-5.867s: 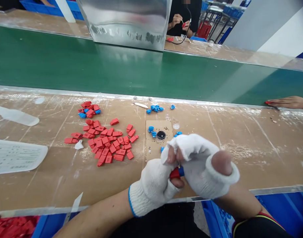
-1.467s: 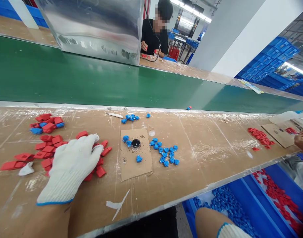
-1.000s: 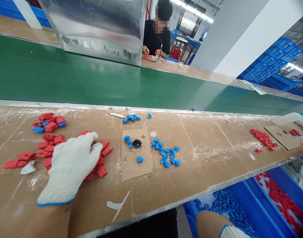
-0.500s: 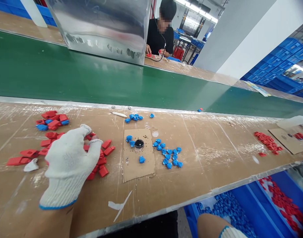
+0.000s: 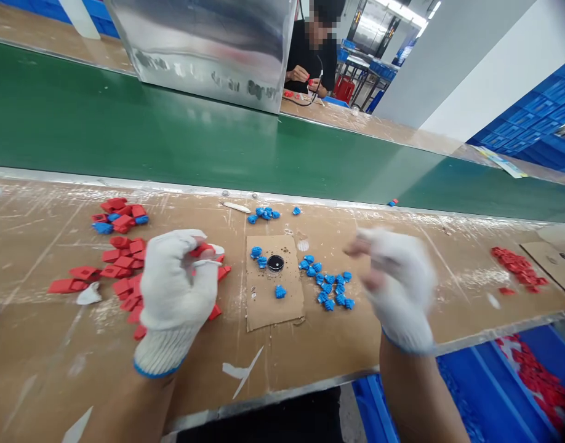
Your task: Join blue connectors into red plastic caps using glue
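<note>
My left hand (image 5: 174, 298), in a white knit glove with bare fingertips, pinches a small red plastic piece (image 5: 202, 250). It hovers over a spread of red plastic pieces (image 5: 120, 266), partly covering them. To the right, my gloved right hand (image 5: 400, 280) is in the air, blurred by motion; its thumb and forefinger look apart, with nothing visible between them. Nearest to it lie several small blue plastic pieces (image 5: 327, 287). Between the hands is a cardboard sheet (image 5: 273, 314) bearing a small round dish of black liquid (image 5: 276, 264) and a few blue pieces (image 5: 280, 291).
A green conveyor belt (image 5: 208, 147) runs behind the table, with a metal box (image 5: 208, 49) beyond it. A mixed red-and-blue pile (image 5: 120, 215) is at the back left. Blue bins (image 5: 490, 381) stand below the front edge. A co-worker (image 5: 312, 58) sits across, handling red pieces.
My right hand has risen from beside the bins to above the table. My left hand has lifted off the red pieces and shifted right, pinching one. The view has shifted slightly.
</note>
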A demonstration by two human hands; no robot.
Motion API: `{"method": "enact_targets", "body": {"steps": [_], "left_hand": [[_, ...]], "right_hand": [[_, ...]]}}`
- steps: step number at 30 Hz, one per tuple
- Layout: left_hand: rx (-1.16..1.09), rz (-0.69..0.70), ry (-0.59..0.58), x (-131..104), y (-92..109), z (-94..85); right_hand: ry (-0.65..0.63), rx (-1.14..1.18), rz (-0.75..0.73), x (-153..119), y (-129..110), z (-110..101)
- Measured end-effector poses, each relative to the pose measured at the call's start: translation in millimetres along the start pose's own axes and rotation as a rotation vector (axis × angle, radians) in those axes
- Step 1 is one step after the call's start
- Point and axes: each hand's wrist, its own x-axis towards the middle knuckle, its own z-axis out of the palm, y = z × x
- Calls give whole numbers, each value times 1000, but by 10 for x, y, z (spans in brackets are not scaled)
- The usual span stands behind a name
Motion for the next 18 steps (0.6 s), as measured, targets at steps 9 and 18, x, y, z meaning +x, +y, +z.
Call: {"method": "enact_targets", "body": {"steps": [9, 18], "left_hand": [[-215, -113, -68, -70, 8, 120], [-529, -335, -123, 17, 252, 121]], "right_hand": [[-341, -282, -15, 319, 15, 525], [-69, -6, -100, 460, 48, 183]]}}
